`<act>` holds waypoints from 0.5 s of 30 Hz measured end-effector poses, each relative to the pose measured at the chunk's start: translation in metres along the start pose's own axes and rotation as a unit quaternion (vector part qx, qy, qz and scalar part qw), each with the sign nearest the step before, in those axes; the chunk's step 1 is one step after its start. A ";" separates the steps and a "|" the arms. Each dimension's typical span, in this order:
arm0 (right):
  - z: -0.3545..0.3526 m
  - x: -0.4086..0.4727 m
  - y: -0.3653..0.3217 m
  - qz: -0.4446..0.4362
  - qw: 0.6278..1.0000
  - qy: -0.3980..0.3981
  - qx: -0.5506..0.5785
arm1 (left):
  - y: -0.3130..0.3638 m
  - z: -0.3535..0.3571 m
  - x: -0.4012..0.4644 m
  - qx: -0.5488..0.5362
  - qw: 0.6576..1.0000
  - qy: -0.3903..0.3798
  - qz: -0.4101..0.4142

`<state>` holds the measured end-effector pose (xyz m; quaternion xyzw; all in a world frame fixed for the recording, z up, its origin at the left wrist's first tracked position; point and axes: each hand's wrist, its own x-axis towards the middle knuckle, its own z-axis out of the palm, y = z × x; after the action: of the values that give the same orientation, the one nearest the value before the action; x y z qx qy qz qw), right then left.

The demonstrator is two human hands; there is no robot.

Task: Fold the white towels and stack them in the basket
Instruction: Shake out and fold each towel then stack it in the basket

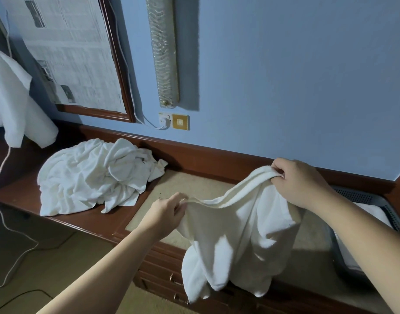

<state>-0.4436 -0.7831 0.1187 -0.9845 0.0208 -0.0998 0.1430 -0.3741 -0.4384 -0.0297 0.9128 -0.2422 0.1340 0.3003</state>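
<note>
A white towel (pixel 235 236) hangs in the air over the wooden desk (pixel 86 219), its lower part drooping past the front edge. My left hand (pixel 166 214) pinches its upper edge at the left. My right hand (pixel 301 182) grips the same edge higher up at the right. A heap of crumpled white towels (pixel 92 175) lies on the desk to the left. At the far right stands a grey perforated basket (pixel 362 198) with folded white cloth (pixel 375 214) inside, partly hidden by my right forearm.
The blue wall (pixel 285 75) runs close behind the desk, with a framed mirror (pixel 76 53) covered in newspaper, a glass light bar (pixel 164 51) and sockets (pixel 174 121). White cloth (pixel 11 98) hangs at the far left. A white cable (pixel 4 223) trails to the floor. Drawers (pixel 162 277) sit below.
</note>
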 end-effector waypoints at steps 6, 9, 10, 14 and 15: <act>-0.004 -0.004 0.001 0.005 0.999 -0.030 -0.043 | -0.009 0.002 0.010 0.068 0.995 -0.001 -0.074; -0.006 -0.004 0.003 0.012 0.999 -0.030 -0.028 | -0.009 0.002 0.011 0.065 0.991 0.046 -0.109; -0.006 -0.005 0.003 0.013 0.999 -0.028 -0.018 | -0.008 0.002 0.012 0.049 0.989 0.048 -0.130; -0.007 -0.005 0.002 0.007 0.999 -0.033 0.023 | 0.021 -0.004 0.024 -0.010 0.992 0.041 -0.117; -0.007 -0.005 0.002 0.005 0.999 -0.035 0.028 | 0.030 -0.006 0.025 -0.046 0.990 0.039 -0.129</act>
<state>-0.4498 -0.7865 0.1240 -0.9828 0.0181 -0.0646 0.1721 -0.3690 -0.4649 -0.0002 0.9157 -0.1166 0.1187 0.3657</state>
